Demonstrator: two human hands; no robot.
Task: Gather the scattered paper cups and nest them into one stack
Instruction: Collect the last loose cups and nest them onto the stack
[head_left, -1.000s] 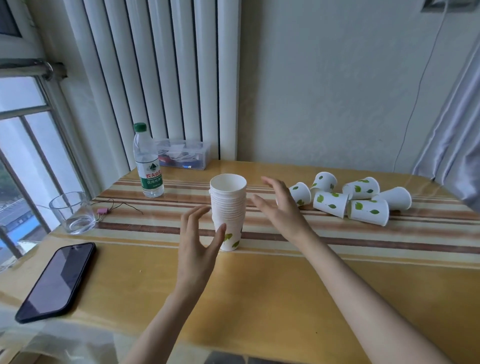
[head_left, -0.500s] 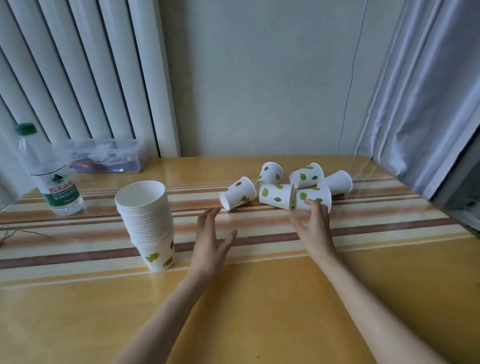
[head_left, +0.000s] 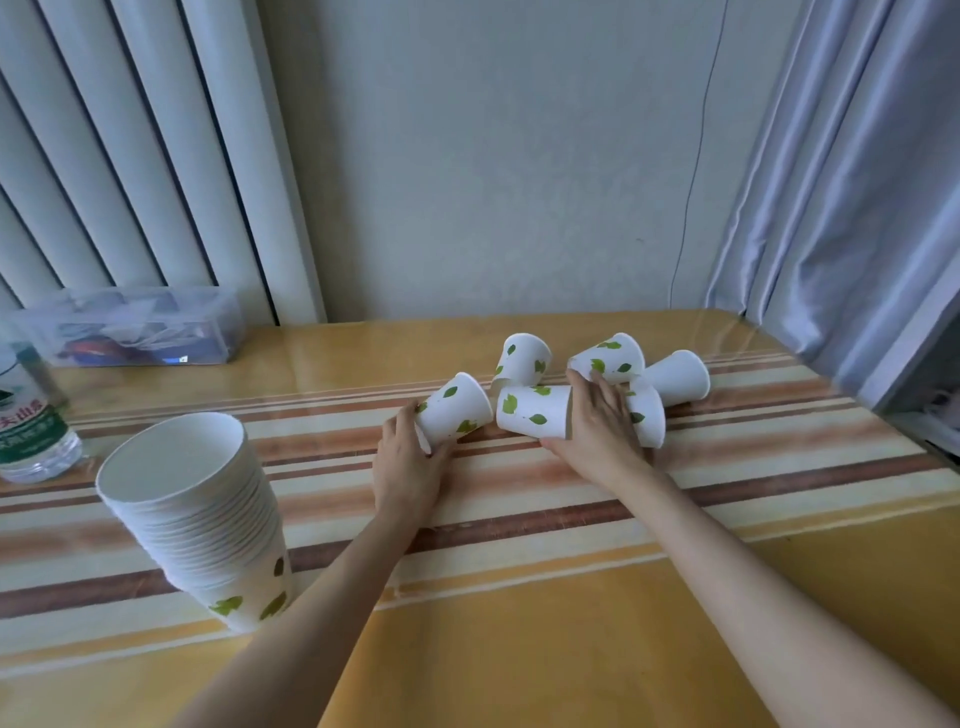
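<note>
A tall stack of nested white paper cups (head_left: 200, 512) with green leaf prints stands upright at the left of the table. Several loose cups lie on their sides in a cluster at the middle back. My left hand (head_left: 410, 465) grips the leftmost loose cup (head_left: 457, 408) at its open end. My right hand (head_left: 600, 426) lies over the cluster, fingers spread between a lying cup (head_left: 535, 410) and another cup (head_left: 648, 415), touching a third cup (head_left: 610, 358) behind. Whether it grips one I cannot tell.
A water bottle (head_left: 31, 431) stands at the far left edge. A clear plastic box (head_left: 135, 327) sits by the wall at the back left. A curtain (head_left: 857, 208) hangs at the right. The table (head_left: 571, 649) has a striped runner.
The view has swung right. Both hands have left the stack and reached forward to the loose cups; my left hand has taken hold of the leftmost cup.
</note>
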